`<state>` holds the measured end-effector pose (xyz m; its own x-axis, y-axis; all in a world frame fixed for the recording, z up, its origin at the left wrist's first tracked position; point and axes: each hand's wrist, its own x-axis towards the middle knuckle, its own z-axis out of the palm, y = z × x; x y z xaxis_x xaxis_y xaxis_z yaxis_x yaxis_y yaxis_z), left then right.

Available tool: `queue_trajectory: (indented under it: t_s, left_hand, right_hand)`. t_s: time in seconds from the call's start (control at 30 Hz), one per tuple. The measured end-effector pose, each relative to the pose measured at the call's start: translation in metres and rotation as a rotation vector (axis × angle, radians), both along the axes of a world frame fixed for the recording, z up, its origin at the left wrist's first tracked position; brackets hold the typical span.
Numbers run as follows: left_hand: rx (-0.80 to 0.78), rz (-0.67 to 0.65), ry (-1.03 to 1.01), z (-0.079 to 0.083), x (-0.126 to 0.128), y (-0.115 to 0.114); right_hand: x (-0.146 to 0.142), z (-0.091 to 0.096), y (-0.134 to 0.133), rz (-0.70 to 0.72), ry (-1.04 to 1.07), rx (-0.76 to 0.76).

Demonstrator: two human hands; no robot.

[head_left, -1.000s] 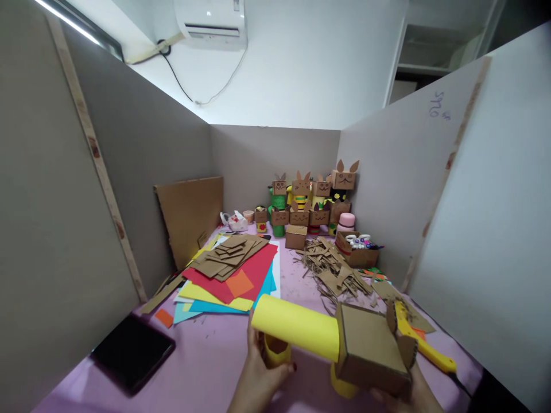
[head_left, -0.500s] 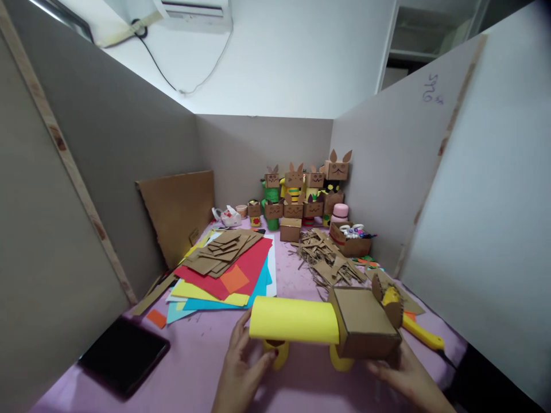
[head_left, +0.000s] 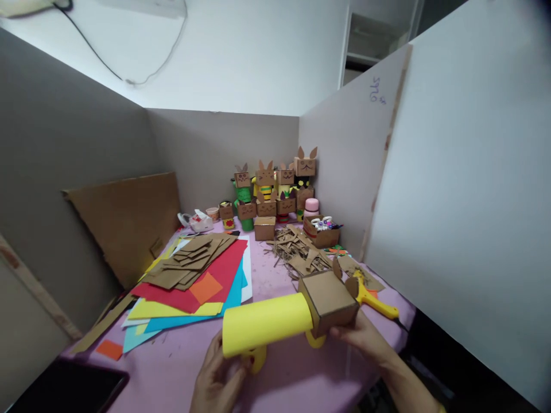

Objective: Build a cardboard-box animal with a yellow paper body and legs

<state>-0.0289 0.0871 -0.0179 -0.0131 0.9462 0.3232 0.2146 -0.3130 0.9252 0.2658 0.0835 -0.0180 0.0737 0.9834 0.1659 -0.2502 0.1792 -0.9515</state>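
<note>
I hold a paper animal figure just above the pink table. It has a yellow paper tube body, short yellow legs and a brown cardboard box head with two cardboard ears. My left hand grips the tube's rear end and a back leg from below. My right hand is closed under the cardboard head. The figure lies tilted, head end higher and to the right.
Coloured paper sheets topped with cardboard pieces lie at left. Cardboard scraps, a yellow glue gun, a small supply box and finished figures stand behind. A dark tablet lies front left. Partition walls enclose the table.
The view has swung to the right. The figure has tilted so its head end sits higher, and both hands have kept their hold on it.
</note>
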Motion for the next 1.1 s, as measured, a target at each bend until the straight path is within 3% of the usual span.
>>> queue_trajectory:
  t_s: [0.23,0.47,0.67,0.83,0.93,1.1]
  left_hand:
    - [-0.123,-0.015,-0.194,0.002,0.010,-0.003]
    - [-0.196,-0.029,-0.173,0.000,0.007,-0.003]
    - [-0.211,-0.039,-0.244,-0.003,0.012,0.006]
    - [-0.224,0.012,-0.281,-0.005,0.014,-0.001]
    - [-0.228,-0.027,-0.356,-0.002,0.017,-0.006]
    - [-0.179,0.030,-0.447,0.008,0.027,-0.010]
  right_hand:
    - [-0.006,-0.002,-0.004,-0.011,0.054,0.019]
    - [-0.005,0.006,-0.008,-0.005,0.039,0.061]
    - [0.000,0.015,0.007,0.001,0.004,0.077]
    - [0.000,0.017,0.012,0.034,-0.009,0.066]
    - [0.000,0.018,0.013,0.055,-0.023,0.056]
    - [0.001,0.017,0.012,0.074,-0.024,0.047]
